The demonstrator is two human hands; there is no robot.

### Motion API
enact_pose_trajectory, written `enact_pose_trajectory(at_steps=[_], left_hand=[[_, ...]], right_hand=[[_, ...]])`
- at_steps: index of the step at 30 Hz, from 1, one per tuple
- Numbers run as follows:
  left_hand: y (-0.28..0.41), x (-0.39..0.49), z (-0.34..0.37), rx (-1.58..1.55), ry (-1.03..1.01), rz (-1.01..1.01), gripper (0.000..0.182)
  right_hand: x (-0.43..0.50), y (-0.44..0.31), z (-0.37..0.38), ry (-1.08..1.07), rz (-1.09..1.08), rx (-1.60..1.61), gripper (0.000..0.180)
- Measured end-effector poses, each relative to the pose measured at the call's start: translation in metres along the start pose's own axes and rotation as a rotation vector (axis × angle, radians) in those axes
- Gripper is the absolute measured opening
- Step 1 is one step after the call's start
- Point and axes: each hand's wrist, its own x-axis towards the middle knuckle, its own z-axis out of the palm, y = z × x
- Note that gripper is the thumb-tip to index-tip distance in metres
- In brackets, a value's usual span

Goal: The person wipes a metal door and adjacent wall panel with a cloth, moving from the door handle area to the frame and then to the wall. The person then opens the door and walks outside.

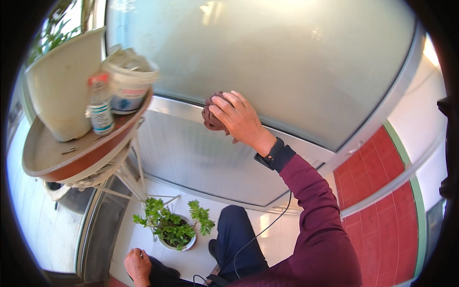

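My right hand (236,116) presses a crumpled brown cloth (213,118) against the metal crossbar (179,107) of a frosted glass door panel (265,64). Its fingers spread over the top of the cloth. The crossbar runs between the large upper pane and a paler lower panel (215,161). Down at the lower left, my left hand (138,267) is curled into a loose fist by my knee. No object shows in it, though its palm side is hidden.
On the left, a stand (136,161) bears a wide brown tray (64,158) with a tall beige planter (68,86), a plastic bottle (101,111) and a filled white bucket (129,93). A potted plant (175,229) sits on the floor. A thin black cable (263,231) crosses my leg.
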Motion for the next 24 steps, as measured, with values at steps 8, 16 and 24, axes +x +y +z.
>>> enact_pose_trajectory(at_steps=[8, 16, 24], left_hand=[[-0.005, -0.002, 0.008, 0.014, 0.021, 0.051, 0.014], [-0.012, 0.002, 0.019, 0.033, 0.016, 0.116, 0.016], [-0.005, 0.001, 0.018, 0.077, -0.004, 0.125, 0.016]], right_hand=[[-0.128, 0.05, -0.126, -0.112, 0.204, -0.171, 0.048], [-0.141, 0.194, -0.307, 0.213, 0.477, -0.748, 0.059], [-0.195, 0.196, -0.309, 0.266, 0.734, -0.604, 0.057]])
